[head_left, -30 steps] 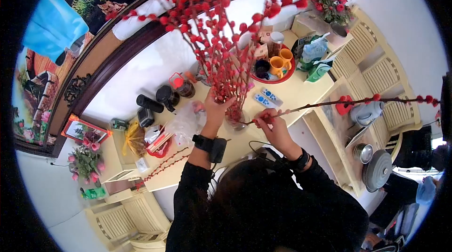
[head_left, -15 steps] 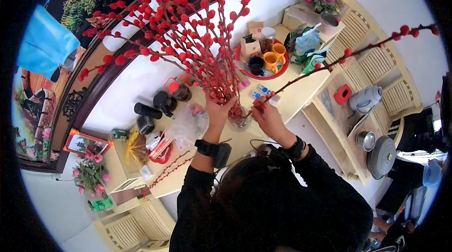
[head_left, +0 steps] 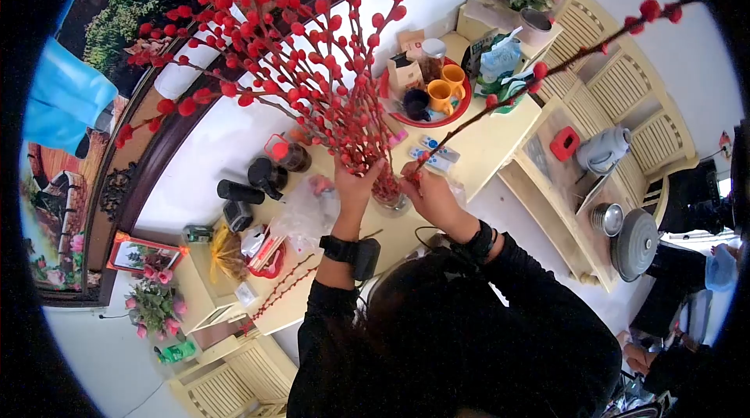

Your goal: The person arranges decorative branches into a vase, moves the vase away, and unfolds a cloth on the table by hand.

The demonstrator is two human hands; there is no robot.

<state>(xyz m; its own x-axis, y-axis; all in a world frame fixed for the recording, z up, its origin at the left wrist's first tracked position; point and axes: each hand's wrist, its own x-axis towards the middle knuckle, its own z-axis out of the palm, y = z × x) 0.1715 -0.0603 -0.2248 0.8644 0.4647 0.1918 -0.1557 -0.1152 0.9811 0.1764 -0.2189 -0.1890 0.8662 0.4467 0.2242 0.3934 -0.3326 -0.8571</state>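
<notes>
A bunch of branches with fuzzy red buds (head_left: 344,98) stands in a clear glass vase (head_left: 391,204) on the cream table. My left hand (head_left: 356,190) is closed around the lower stems, just above the vase. Close on its right, my right hand (head_left: 434,201) pinches a single red-budded branch (head_left: 500,101) near its lower end. That branch slants up toward the upper right, apart from the bunch. Fingers partly hide the lower end of the branch and the vase's rim.
Behind the vase is a red tray (head_left: 462,109) with mugs and a jar. Two loose budded twigs (head_left: 285,289), a plastic bag (head_left: 301,219) and black containers (head_left: 266,174) lie to the left. A lower cabinet (head_left: 547,215) stands right. Another person's hand (head_left: 639,357) shows at lower right.
The whole view has shifted slightly left. My right hand has come a little closer to the vase, and its branch slants more steeply, with the tip higher. My left hand still grips the stems.
</notes>
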